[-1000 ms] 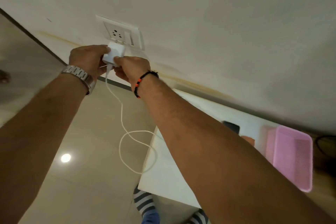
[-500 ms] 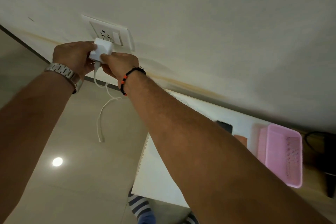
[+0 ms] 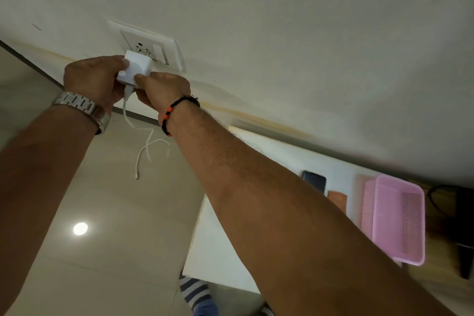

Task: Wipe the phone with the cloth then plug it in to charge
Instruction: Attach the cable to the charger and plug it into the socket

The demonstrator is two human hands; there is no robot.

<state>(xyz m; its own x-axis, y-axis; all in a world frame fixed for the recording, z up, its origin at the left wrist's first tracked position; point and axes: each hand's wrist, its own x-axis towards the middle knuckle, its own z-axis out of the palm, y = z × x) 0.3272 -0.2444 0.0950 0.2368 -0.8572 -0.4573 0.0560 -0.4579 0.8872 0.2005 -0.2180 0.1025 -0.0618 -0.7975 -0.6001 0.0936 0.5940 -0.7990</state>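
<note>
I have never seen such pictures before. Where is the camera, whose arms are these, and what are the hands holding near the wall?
The camera sits on a person's head and looks forward and down, so the two bare arms are that person's own. There is no machine. The left hand, with a metal watch on its wrist, and the right hand, with a black and orange bracelet, together hold a white charger. Its metal pins point at the wall socket and look not fully pushed in. A white cable hangs from the charger with its end free. To the right, on a white table, lie a dark phone, a partly hidden orange cloth and a pink basket.
</note>
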